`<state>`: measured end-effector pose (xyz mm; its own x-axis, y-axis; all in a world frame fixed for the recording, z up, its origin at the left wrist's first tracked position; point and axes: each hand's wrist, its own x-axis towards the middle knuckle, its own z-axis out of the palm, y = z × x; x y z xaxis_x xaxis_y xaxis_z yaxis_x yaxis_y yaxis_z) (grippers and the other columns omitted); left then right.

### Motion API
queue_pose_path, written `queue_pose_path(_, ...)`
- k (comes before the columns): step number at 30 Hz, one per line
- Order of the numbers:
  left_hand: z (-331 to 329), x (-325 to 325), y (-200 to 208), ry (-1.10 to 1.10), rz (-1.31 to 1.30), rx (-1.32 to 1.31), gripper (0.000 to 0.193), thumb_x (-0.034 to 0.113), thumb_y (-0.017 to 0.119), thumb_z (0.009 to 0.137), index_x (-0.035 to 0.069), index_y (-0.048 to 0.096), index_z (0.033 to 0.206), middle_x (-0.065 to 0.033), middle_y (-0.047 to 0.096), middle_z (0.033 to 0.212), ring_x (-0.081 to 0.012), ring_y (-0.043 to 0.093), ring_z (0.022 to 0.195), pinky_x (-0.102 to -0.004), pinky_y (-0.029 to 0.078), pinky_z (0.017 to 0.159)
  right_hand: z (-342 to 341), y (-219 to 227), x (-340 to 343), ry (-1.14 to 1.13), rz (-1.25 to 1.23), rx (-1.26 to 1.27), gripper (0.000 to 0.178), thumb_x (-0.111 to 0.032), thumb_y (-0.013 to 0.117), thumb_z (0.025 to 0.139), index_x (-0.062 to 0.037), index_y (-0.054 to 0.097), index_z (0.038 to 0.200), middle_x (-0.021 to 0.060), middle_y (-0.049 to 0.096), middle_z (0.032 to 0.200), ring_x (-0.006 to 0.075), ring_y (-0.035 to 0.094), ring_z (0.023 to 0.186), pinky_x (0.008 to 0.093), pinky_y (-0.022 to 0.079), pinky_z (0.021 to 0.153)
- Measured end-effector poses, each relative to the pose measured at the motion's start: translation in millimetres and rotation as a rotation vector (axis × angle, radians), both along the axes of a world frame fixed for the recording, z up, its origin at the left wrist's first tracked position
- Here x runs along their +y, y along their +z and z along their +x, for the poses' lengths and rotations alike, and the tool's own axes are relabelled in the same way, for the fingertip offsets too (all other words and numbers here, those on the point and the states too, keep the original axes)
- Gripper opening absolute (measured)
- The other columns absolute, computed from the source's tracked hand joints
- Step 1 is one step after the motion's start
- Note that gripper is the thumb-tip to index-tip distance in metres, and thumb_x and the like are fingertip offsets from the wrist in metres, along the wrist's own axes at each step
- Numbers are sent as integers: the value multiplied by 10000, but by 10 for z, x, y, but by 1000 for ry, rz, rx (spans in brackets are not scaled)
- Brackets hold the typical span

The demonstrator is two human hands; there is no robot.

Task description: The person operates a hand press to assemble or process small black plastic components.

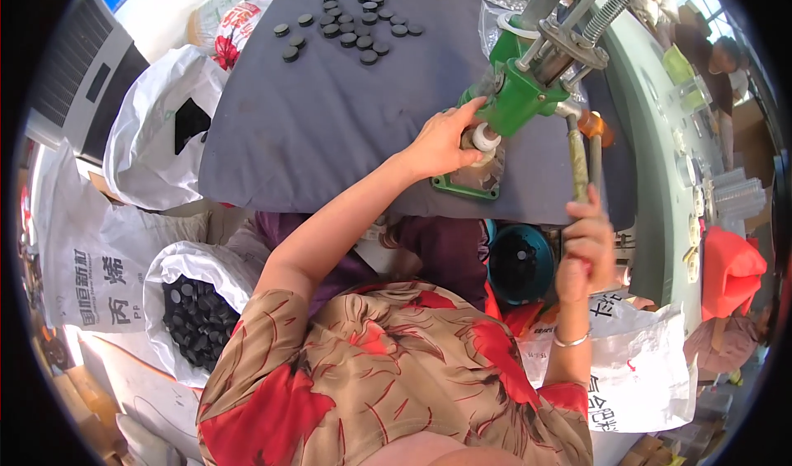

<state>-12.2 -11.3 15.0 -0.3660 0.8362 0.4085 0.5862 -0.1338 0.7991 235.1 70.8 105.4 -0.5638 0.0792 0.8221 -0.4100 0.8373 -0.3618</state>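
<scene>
A green hand press [521, 95] stands at the right front of the cloth-covered table, its metal rods and spring rising above. Beside its lower end is my left hand [444, 140], thumb and index finger spread apart around a white round piece [486, 138] under the ram. The index finger reaches up against the press body; the other fingers are partly hidden. My right hand [586, 247], slightly blurred, is closed around the lower end of the lever handle [577, 165], which hangs past the table's front edge. The green base plate [467, 187] sits beneath the white piece.
Several black round caps [347, 29] lie scattered at the far side of the table [305, 128]. A white sack [194, 256] of black caps stands at lower left. A teal bucket [521, 260] is below the table edge. Clear plastic bags [503, 25] lie behind the press.
</scene>
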Motion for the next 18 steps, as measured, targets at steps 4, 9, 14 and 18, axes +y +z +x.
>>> queue_pose_path(4, 42, 52, -27, 52, -1, -25, 828, 157, 742, 647, 94, 337, 1367, -148, 624, 1100, -351, 559, 1023, -424, 440, 894, -313, 621, 102, 154, -175, 174, 303, -276, 484, 896, 20, 507, 836, 170, 534, 764, 300, 572, 737, 561, 465, 825)
queue_pose_path(9, 40, 93, -127, 38, 10, -177, 833, 128, 760, 630, 96, 364, 1363, -172, 617, 1078, -327, 578, 1023, -401, 451, 901, -601, 1066, 307, 239, -417, 173, 245, -213, 445, 892, 27, 494, 882, 180, 501, 783, 294, 530, 706, 508, 490, 756)
queue_pose_path(14, 32, 56, -63, 45, -12, -189, 842, 90, 764, 622, 88, 367, 1364, -168, 621, 1071, -306, 598, 1018, -377, 461, 899, -486, 926, 291, 298, -377, 161, 236, -210, 429, 903, 18, 474, 865, 164, 479, 763, 281, 505, 676, 463, 484, 687)
queue_pose_path(18, 48, 9, 42, 27, -62, -204, 827, 59, 735, 658, 110, 338, 1381, -113, 652, 1110, -207, 624, 1000, -306, 463, 866, -331, 584, 73, 189, -167, 213, 281, -248, 484, 899, 5, 481, 776, 133, 474, 713, 255, 499, 636, 481, 479, 684)
